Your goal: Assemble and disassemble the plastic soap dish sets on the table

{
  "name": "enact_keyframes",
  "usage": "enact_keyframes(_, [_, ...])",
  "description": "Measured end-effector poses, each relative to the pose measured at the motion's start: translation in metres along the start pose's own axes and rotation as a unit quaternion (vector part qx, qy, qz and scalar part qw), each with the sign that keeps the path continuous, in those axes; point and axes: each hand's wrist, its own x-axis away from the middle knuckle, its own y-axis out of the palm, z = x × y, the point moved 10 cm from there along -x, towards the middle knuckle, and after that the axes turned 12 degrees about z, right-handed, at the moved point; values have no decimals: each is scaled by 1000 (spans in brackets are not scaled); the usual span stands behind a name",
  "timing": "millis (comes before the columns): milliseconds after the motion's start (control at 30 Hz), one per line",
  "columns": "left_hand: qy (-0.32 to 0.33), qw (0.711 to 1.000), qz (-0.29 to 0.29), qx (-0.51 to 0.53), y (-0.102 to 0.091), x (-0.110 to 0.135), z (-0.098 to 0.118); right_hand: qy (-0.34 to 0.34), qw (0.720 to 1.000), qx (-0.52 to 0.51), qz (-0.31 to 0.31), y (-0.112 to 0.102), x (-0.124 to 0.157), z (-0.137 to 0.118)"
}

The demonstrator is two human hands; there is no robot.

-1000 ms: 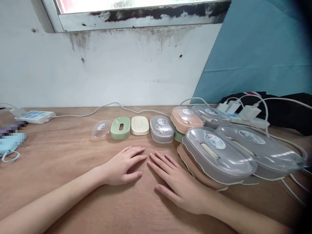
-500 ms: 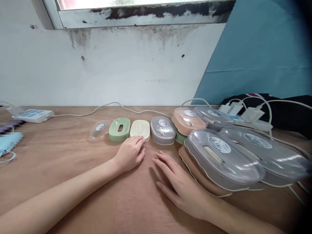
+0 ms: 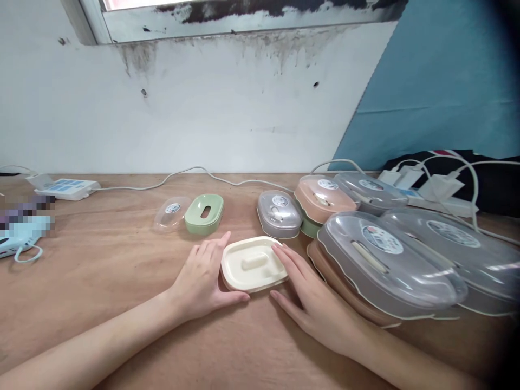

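A cream oval plastic box part (image 3: 235, 262), with a raised oblong in its middle, lies between my hands near the centre of the table. My left hand (image 3: 199, 284) grips its left end, thumb along the front edge and fingers behind. On the right end, my right hand (image 3: 312, 298) has its fingers on the rim and its thumb low at the front corner. Farther back are a green box part (image 3: 215, 214) with an oblong slot and a clear lid (image 3: 167, 218) with a round sticker.
A small grey lidded box (image 3: 279, 216) stands behind my right hand. Right of it are a peach-topped box (image 3: 320, 195) and stacked large grey boxes (image 3: 390, 276). Power strips (image 3: 67, 188) with white cables lie along the wall. A light-blue device (image 3: 20, 238) is at far left.
The cream part has come forward from the back row and now lies lengthwise between my hands. My left hand moved back with it; my right hand came up to its right end.
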Motion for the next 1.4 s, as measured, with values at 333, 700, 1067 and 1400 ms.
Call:
enact_keyframes(333, [80, 988, -117, 68, 8, -8, -16, 36, 998, -36, 44, -14, -4, 2])
enact_keyframes(700, [77, 988, -110, 79, 9, -5, -22, 43, 998, -44, -12, -3, -1, 5])
enact_keyframes(1067, [65, 997, 47, 21, -16, -16, -35, 29, 999, -36, -12, -3, -2, 2])
enact_keyframes(1400, [-5, 992, 80, -93, -8, -31, -66, 30, 999, -34, -21, -4, -1, 0])
